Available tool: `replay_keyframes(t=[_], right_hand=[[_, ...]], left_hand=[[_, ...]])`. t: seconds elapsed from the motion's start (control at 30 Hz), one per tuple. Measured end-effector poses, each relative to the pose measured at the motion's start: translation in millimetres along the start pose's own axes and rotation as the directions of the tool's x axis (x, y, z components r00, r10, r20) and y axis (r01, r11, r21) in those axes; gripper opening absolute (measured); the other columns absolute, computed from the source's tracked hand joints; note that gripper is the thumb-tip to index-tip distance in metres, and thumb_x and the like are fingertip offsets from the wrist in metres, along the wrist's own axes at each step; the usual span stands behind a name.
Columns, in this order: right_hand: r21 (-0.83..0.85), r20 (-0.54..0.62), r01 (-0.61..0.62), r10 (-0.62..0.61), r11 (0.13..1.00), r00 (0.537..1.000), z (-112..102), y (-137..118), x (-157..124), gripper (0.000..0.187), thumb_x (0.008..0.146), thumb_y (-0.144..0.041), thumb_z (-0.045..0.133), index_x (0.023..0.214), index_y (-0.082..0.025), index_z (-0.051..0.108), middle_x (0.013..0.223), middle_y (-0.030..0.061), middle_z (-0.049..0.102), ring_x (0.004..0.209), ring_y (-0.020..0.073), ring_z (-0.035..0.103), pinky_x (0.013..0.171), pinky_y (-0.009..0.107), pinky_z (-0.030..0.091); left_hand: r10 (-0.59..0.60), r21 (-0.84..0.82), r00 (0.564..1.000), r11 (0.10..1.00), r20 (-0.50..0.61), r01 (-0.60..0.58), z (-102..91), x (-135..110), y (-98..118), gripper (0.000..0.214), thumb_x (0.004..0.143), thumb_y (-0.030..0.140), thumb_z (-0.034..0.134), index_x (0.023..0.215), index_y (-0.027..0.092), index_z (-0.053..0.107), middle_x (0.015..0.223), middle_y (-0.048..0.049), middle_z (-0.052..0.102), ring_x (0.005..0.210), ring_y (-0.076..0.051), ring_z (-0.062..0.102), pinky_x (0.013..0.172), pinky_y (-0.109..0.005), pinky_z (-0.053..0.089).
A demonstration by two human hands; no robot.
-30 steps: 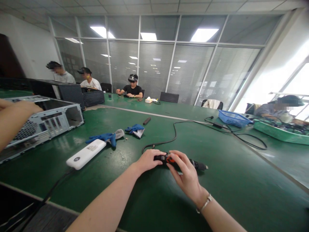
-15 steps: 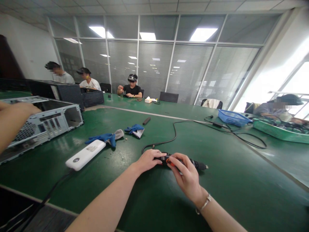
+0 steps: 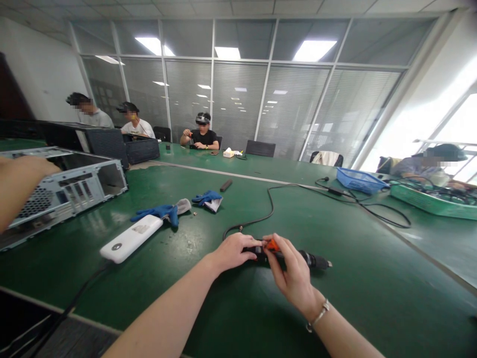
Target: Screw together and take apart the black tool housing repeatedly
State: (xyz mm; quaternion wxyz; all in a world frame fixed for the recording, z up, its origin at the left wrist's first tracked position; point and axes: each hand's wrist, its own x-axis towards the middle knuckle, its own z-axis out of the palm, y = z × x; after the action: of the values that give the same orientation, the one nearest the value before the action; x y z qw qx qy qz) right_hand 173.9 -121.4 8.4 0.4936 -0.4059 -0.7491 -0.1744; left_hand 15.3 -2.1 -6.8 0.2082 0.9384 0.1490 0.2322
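A black corded electric screwdriver [image 3: 315, 260] lies on the table, its metal tip pointing right. My left hand [image 3: 238, 250] is closed around its cord end, thumb and fingers on the body. Over the middle of the tool is my right hand [image 3: 292, 271], its thumb and fingertips pinched on a small orange piece [image 3: 273, 245]. Whether this piece is loose or part of the tool, I cannot tell. My fingers hide much of the tool's middle.
A white power bank [image 3: 132, 238] and blue gloves [image 3: 166, 214] lie left. Another person's arm [image 3: 26, 181] reaches over an open computer case [image 3: 108, 181]. The black cord [image 3: 271, 201] runs back and right, near a blue basket [image 3: 359, 181] and a green basket [image 3: 432, 204].
Both hands and the screwdriver have shifted slightly right. More of the orange piece shows between my right fingers, which have moved a little up and right.
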Motion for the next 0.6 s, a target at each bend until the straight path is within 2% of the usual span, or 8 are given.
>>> replay_keyframes(t=[0.07,0.13,0.23,0.3,0.4,0.5,0.6], right_hand=[[0.002,0.007,-0.009,0.009,1.0,1.0,-0.7,0.2,0.1,0.066,0.088,-0.007,0.049,0.147,-0.024,0.022,0.122,0.0149,0.057,0.107,0.023,0.061,0.086,0.041,0.056],[-0.016,-0.008,0.011,-0.011,1.0,1.0,-1.4,1.8,-0.1,0.066,0.087,-0.009,0.053,0.145,-0.025,0.026,0.122,0.0144,0.056,0.108,0.0243,0.061,0.085,0.043,0.056],[-0.071,-0.045,0.022,-0.025,0.997,0.999,-2.6,5.0,-0.4,0.06,0.085,-0.011,0.059,0.138,-0.028,0.038,0.108,0.0104,0.06,0.095,0.022,0.064,0.075,0.037,0.059],[-0.088,-0.058,0.002,-0.007,0.996,0.998,-3.7,5.8,-0.5,0.058,0.086,-0.01,0.058,0.138,-0.027,0.038,0.102,0.0095,0.062,0.089,0.0202,0.065,0.072,0.035,0.059],[-0.058,-0.037,-0.019,0.017,0.998,0.999,-5.5,4.8,-0.5,0.062,0.088,-0.01,0.051,0.144,-0.025,0.029,0.111,0.0123,0.063,0.095,0.0212,0.065,0.078,0.037,0.058],[-0.005,-0.006,-0.036,0.036,0.999,0.999,-6.3,4.2,-0.2,0.066,0.088,-0.01,0.048,0.147,-0.023,0.021,0.124,0.0157,0.056,0.104,0.0226,0.063,0.083,0.041,0.057],[-0.049,-0.033,-0.037,0.035,0.998,0.999,-5.6,5.9,0.0,0.062,0.086,-0.014,0.056,0.142,-0.026,0.032,0.119,0.0141,0.056,0.101,0.0231,0.063,0.08,0.04,0.057]], left_hand=[[0.008,-0.008,1.0,1.0,0.003,-0.008,-0.9,-0.4,0.7,0.034,0.084,0.027,0.066,0.118,0.024,0.064,0.103,-0.0039,0.067,0.095,-0.02,0.063,0.087,-0.028,0.044],[0.007,-0.013,1.0,1.0,0.003,-0.007,-1.5,-0.7,1.5,0.036,0.084,0.027,0.066,0.12,0.024,0.063,0.105,-0.0041,0.067,0.096,-0.02,0.063,0.088,-0.028,0.044],[0.0,-0.018,1.0,1.0,-0.01,-0.001,-1.3,-1.1,2.4,0.037,0.085,0.028,0.065,0.122,0.024,0.062,0.106,-0.0045,0.067,0.096,-0.02,0.063,0.089,-0.028,0.044],[-0.002,-0.021,1.0,1.0,-0.017,0.002,-1.1,-1.4,2.7,0.039,0.085,0.028,0.065,0.123,0.024,0.061,0.106,-0.0046,0.067,0.097,-0.02,0.063,0.09,-0.029,0.043],[-0.004,-0.025,1.0,1.0,-0.016,0.004,-1.3,-1.6,2.9,0.041,0.084,0.027,0.066,0.124,0.024,0.06,0.108,-0.0044,0.067,0.098,-0.021,0.063,0.091,-0.03,0.043],[-0.001,-0.031,1.0,1.0,-0.011,0.001,-1.1,-1.7,2.8,0.041,0.083,0.026,0.067,0.124,0.024,0.06,0.109,-0.0042,0.067,0.099,-0.02,0.062,0.092,-0.03,0.043],[-0.004,-0.033,1.0,0.999,-0.027,0.003,-0.2,-1.7,2.4,0.039,0.084,0.026,0.066,0.123,0.024,0.061,0.11,-0.0047,0.066,0.099,-0.02,0.062,0.092,-0.03,0.043]])
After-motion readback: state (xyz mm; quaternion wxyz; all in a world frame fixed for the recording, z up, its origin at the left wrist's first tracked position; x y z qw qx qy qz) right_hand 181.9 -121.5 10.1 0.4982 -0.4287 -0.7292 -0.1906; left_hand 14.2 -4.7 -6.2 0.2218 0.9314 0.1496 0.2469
